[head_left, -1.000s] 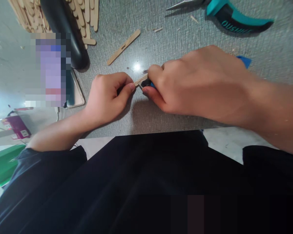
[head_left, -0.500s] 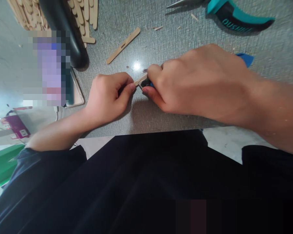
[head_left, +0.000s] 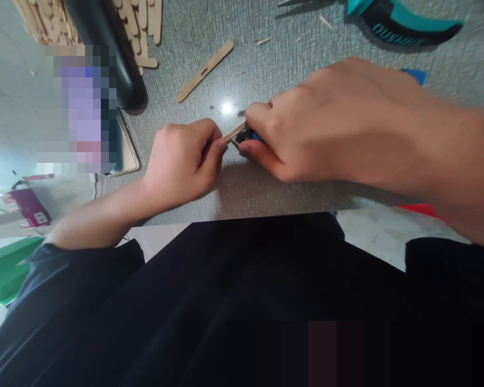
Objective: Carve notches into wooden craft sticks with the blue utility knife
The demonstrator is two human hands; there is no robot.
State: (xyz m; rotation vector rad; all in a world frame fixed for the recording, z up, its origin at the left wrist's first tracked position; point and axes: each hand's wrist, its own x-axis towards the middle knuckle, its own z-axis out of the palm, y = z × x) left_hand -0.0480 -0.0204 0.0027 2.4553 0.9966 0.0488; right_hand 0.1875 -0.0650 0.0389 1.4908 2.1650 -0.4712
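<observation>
My left hand (head_left: 183, 156) is closed in a pinch on one end of a wooden craft stick (head_left: 234, 130). My right hand (head_left: 331, 126) is wrapped round a blue and black utility knife (head_left: 245, 135), whose blade tip meets the stick between my two hands. The knife's blue rear end (head_left: 414, 76) pokes out behind my right knuckles. The far end of the stick disappears under my right fingers. Above my hands, another craft stick (head_left: 205, 70) with a narrow slot cut in its middle lies on the grey table (head_left: 262, 196).
Pliers with teal and black handles (head_left: 411, 27) lie at the top right, near small wood slivers (head_left: 264, 41). At the upper left are a heap of craft sticks (head_left: 52, 24), a long black object (head_left: 108, 59) and a phone (head_left: 126, 142), partly blurred out, with a cable.
My right hand and the knife have shifted slightly right and up, showing more of the stick. My left hand keeps its pinch almost in place. The view has moved a little.
</observation>
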